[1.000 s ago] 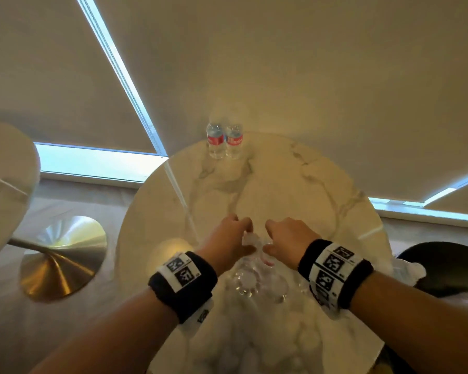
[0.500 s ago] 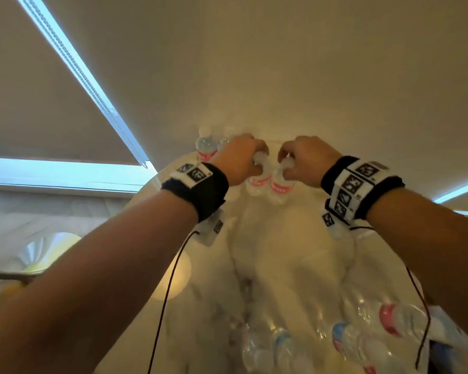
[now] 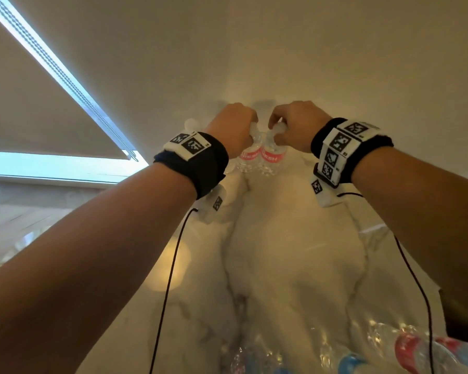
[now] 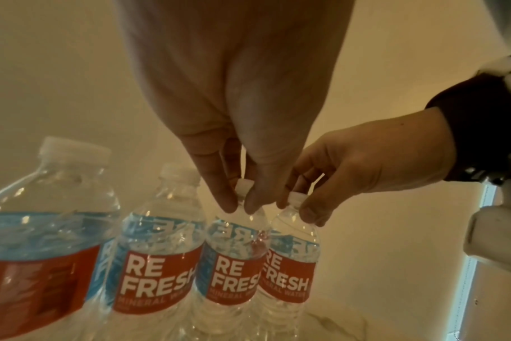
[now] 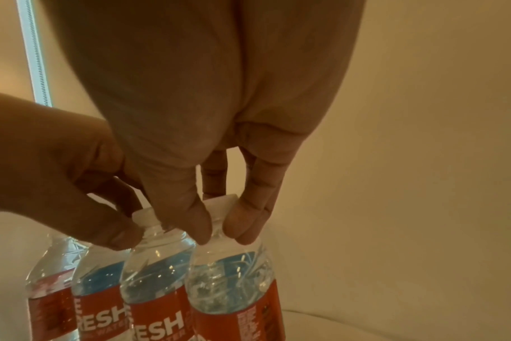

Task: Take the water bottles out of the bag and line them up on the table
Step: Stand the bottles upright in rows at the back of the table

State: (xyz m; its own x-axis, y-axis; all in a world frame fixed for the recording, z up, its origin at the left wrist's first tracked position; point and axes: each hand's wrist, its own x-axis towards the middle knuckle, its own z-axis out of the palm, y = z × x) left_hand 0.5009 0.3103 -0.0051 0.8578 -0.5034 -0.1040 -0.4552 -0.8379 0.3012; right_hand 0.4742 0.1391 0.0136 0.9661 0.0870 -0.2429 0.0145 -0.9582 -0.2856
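Observation:
Several clear water bottles with red and blue labels stand in a row at the far edge of the marble table (image 3: 281, 252). My left hand (image 3: 247, 136) (image 4: 241, 207) pinches the white cap and neck of the third bottle (image 4: 231, 265) (image 3: 250, 157). My right hand (image 3: 276, 133) (image 5: 216, 233) pinches the neck of the rightmost bottle (image 5: 231, 288) (image 3: 272, 157) beside it. Both held bottles are upright, touching each other, and appear to rest on the table. Two free bottles (image 4: 158, 265) (image 4: 38, 253) stand to their left.
A clear plastic bag (image 3: 389, 346) with more bottles lies at the near edge of the table. A roller blind hangs right behind the row. Wrist-camera cables (image 3: 170, 279) hang over the middle of the table.
Both hands lifted one bottle each from the bag at the near edge and carried them to the far edge, beside the two bottles standing there.

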